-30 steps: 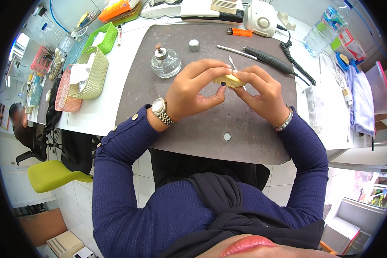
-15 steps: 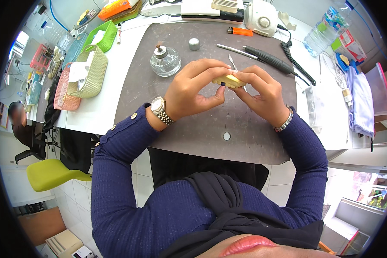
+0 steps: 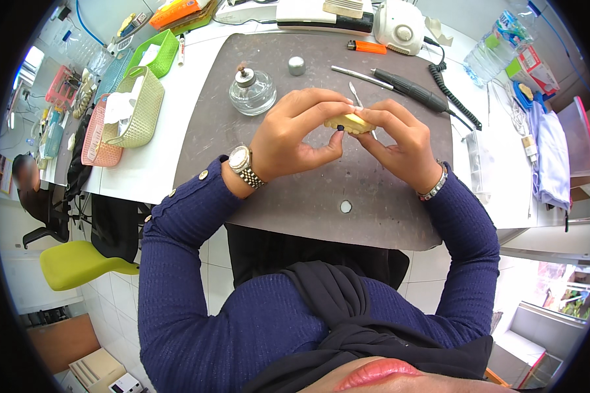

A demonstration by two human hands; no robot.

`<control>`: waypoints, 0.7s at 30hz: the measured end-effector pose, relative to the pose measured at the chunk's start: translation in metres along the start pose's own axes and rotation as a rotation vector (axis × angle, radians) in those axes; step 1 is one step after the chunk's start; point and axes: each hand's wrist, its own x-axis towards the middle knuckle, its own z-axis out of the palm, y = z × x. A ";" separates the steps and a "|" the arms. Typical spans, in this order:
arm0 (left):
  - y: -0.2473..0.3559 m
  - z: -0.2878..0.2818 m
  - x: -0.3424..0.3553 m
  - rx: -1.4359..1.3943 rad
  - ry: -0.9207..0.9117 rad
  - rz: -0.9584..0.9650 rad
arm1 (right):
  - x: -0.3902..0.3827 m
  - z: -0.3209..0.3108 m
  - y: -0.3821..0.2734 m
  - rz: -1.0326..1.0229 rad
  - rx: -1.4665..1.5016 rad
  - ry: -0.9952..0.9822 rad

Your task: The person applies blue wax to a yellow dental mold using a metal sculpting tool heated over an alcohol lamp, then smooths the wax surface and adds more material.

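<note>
A yellow dental model with a small dark blue piece on a tooth is pinched between both my hands above the grey mat. My left hand grips its left end, thumb tip beside the dark piece. My right hand closes on its right side. A thin metal instrument shows behind the model, partly hidden; I cannot tell whether it is held. Beyond my hands stand a glass spirit lamp and a small metal cap.
A black handpiece with coiled cord and metal rod lie behind my hands, near an orange lighter and white unit. Baskets stand left, a water bottle and lilac cloth right. Another person sits far left.
</note>
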 end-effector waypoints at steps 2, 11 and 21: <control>-0.002 0.003 -0.002 -0.018 0.017 -0.005 | 0.000 0.000 0.000 0.005 -0.002 -0.002; 0.000 0.002 0.000 -0.048 0.021 -0.028 | 0.000 -0.001 -0.001 0.029 0.012 0.013; -0.002 0.005 -0.002 -0.014 0.027 0.002 | 0.000 -0.001 0.000 0.020 0.007 0.005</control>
